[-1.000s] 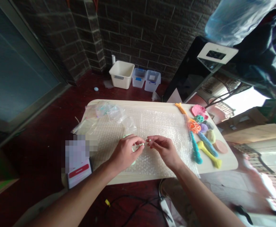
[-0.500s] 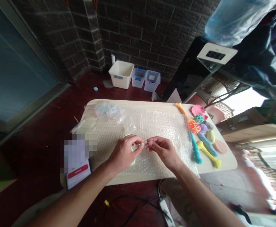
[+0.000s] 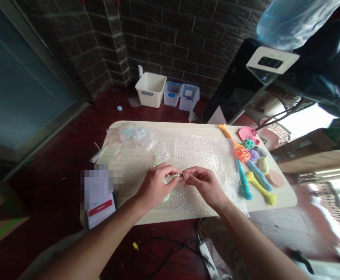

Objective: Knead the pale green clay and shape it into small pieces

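Note:
A short row of small pale green beads sticks out between the thumb and fingers of my left hand, which is closed in a pinch. My right hand is also pinched, its fingertips right at the end of the beads. Whatever is between those right fingertips is too small to make out. Under my left hand, a light green thing lies mostly hidden on the bubble wrap that covers much of the table.
Coloured clay-like shapes crowd the table's right side, including a yellow bone shape and a teal stick. Clear plastic bags lie at the back left. A phone-like device sits by the left edge. Bins stand behind on the floor.
My right fingertips have come closer to the beads in my left hand, narrowing the gap between the hands. The view has shifted slightly.

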`<state>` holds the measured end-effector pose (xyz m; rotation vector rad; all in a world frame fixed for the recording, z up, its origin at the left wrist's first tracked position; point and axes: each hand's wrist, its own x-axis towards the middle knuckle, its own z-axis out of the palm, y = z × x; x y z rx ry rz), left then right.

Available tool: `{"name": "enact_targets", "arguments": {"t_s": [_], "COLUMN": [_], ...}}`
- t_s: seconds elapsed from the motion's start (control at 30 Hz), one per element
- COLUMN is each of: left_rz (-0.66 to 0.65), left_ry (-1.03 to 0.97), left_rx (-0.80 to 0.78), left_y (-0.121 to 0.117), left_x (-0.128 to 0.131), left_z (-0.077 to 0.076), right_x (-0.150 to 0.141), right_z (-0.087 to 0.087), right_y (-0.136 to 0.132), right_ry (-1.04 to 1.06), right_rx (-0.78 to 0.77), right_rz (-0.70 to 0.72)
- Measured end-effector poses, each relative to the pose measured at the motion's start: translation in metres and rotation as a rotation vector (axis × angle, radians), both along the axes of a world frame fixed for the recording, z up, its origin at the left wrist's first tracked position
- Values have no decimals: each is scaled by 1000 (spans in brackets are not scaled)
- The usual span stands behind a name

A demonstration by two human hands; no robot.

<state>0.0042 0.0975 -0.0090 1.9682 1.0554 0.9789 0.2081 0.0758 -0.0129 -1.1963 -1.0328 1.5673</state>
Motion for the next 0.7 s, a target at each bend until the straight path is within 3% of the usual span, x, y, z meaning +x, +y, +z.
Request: {"name": "enact_targets", "arguments": {"t_s": [0.7], "left_rz": [-35], "left_ry": [-36], "left_rx": [-26], "left_y": [-2], "left_x": [-1], "left_z": [-1], "right_x": [-2], "right_z": [-2], "right_y": [-3], "right_ry": [-26], "right_rx": [34], "right_rz": [-11]}}
